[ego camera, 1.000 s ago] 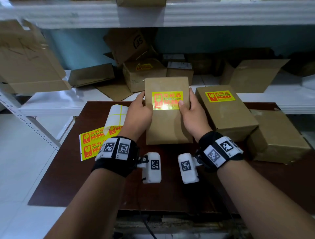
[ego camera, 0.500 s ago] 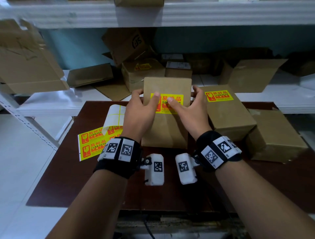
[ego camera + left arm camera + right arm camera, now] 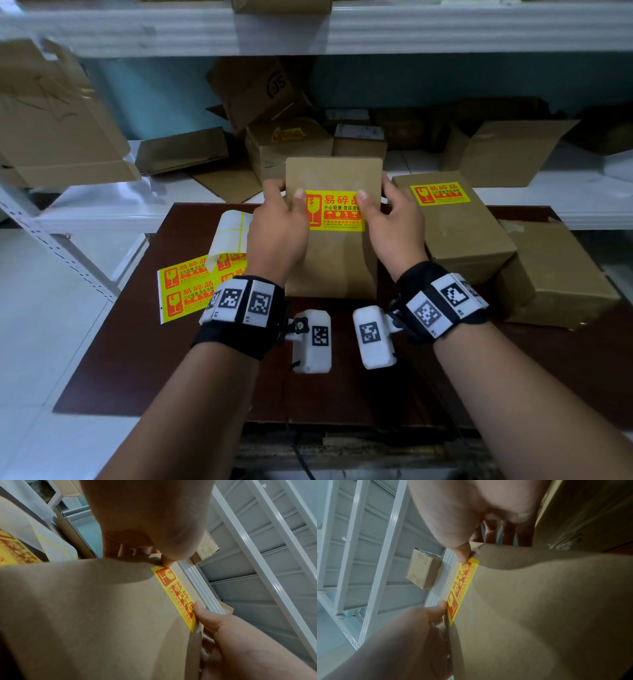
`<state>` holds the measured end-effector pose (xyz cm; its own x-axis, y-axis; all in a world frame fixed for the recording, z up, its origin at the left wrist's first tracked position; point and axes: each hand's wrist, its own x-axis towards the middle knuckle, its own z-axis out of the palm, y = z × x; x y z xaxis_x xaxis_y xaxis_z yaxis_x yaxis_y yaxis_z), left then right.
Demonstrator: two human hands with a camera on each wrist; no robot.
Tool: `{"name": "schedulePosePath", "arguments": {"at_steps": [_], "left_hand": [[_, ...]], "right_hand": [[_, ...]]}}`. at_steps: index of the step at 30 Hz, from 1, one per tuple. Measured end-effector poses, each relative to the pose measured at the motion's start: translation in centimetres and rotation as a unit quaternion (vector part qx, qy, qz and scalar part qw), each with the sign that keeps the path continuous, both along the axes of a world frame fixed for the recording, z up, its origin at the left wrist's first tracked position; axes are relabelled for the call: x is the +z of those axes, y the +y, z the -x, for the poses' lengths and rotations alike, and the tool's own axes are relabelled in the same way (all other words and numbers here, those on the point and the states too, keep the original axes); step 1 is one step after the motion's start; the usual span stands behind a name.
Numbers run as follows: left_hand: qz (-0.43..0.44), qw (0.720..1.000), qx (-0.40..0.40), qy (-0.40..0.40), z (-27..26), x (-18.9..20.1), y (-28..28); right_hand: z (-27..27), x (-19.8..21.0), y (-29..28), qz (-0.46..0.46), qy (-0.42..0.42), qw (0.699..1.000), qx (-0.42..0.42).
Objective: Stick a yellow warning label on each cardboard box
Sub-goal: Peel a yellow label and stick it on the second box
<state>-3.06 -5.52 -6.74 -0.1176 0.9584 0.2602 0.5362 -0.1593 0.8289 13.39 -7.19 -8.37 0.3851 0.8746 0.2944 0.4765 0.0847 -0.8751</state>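
Cardboard box (image 3: 333,240) tilted up off dark table (image 3: 144,359), clasped at both upper edges: left hand (image 3: 277,233) and right hand (image 3: 394,229) curled round its sides, thumbs pressing ends of yellow warning label (image 3: 334,210) between them. Beside right hand, labelled box (image 3: 452,219); beyond it, plain box (image 3: 555,270). Beside left hand, label sheet (image 3: 191,287).

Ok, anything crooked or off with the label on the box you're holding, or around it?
Nothing wrong on the held box: its yellow warning label sits square and flat, a thumb on each upper corner. Only oddity is the label sheet on the table: its emptied backing curls upward, and it overhangs the left edge.
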Motion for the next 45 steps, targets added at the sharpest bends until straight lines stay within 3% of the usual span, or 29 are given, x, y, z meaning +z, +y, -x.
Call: {"name": "schedulePosePath", "arguments": {"at_steps": [6,11,23,29,39,45], "left_hand": [[0.025,0.999,0.001,-0.029,0.0,0.1,-0.2],[0.004,1.0,-0.001,0.006,-0.2,0.3,-0.6],[0.013,0.999,-0.01,-0.044,0.7,0.2,0.4],[0.021,0.999,-0.031,-0.026,0.4,-0.4,0.3],[0.032,0.996,-0.037,-0.069,0.8,-0.6,0.8],[0.056,0.991,-0.082,-0.09,0.8,-0.4,0.5]], "right_hand": [[0.4,0.5,-0.4,-0.003,0.057,0.998,-0.02],[1.0,0.6,-0.8,-0.014,0.029,0.999,-0.038],[-0.4,-0.4,0.8,-0.009,0.08,0.997,0.002],[0.2,-0.8,0.6,-0.009,0.035,0.999,0.024],[-1.0,-1.5,0.9,-0.01,0.189,0.978,0.088],[-0.6,-1.5,0.3,0.002,0.144,0.985,0.091]]}}
